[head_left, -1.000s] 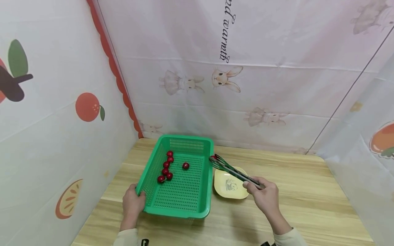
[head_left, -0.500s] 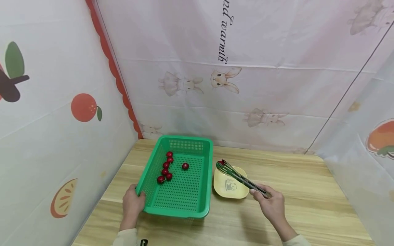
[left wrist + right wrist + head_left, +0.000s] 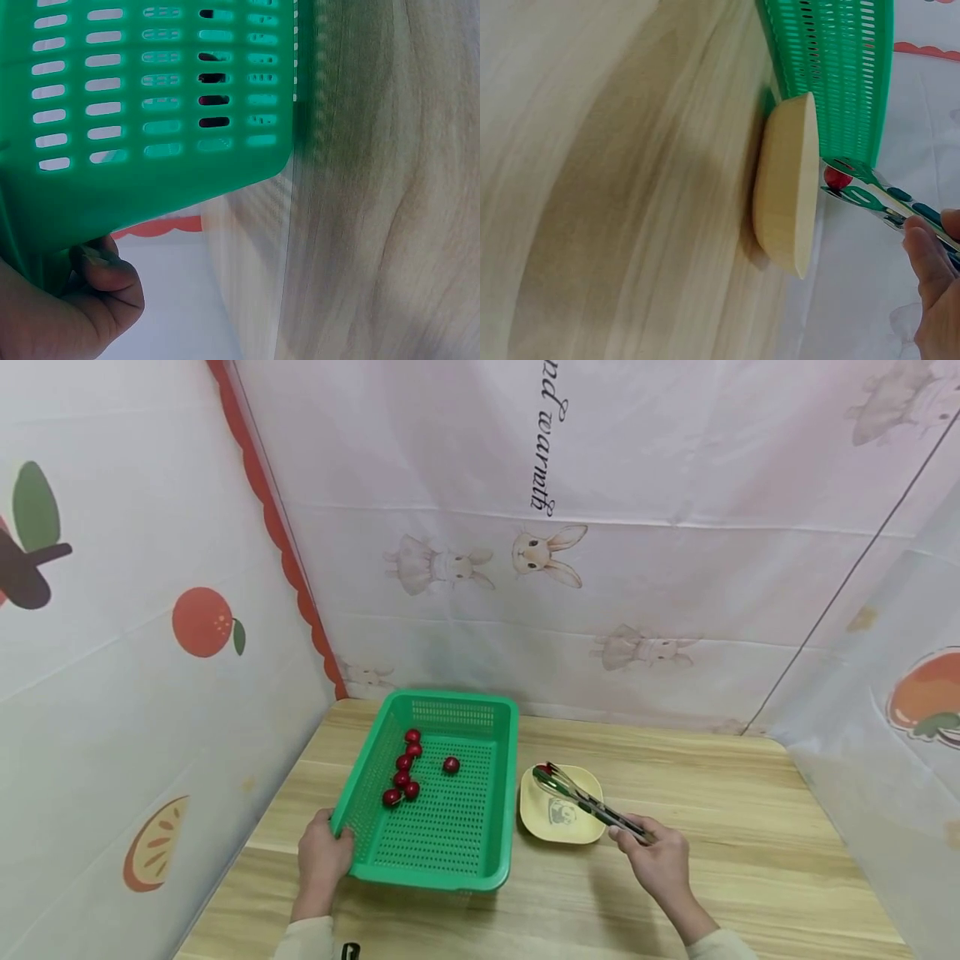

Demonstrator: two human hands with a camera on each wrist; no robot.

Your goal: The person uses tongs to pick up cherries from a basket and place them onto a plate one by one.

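My left hand (image 3: 325,857) grips the near-left rim of a green perforated plastic basket (image 3: 495,883), thumb hooked on the edge. Several dark red cherries (image 3: 404,762) lie inside it, most in a line along the left, with a single cherry (image 3: 451,765) apart from them. In my right hand (image 3: 660,860) is a pair of slotted metal tongs (image 3: 600,811), held by the handles. Between the tong tips a red cherry (image 3: 838,178) is pinched, over the far-left part of a small pale yellow dish (image 3: 536,818) with a panda print.
The basket and dish stand side by side on a wood-grain table (image 3: 720,827). Behind rises a printed fabric wall (image 3: 465,643) with rabbits. Another printed wall (image 3: 187,718) borders the left side.
My right hand has drawn the tongs and cherry from the basket's right rim rightward, then lowered them over the yellow dish. The left hand keeps its grip on the basket.
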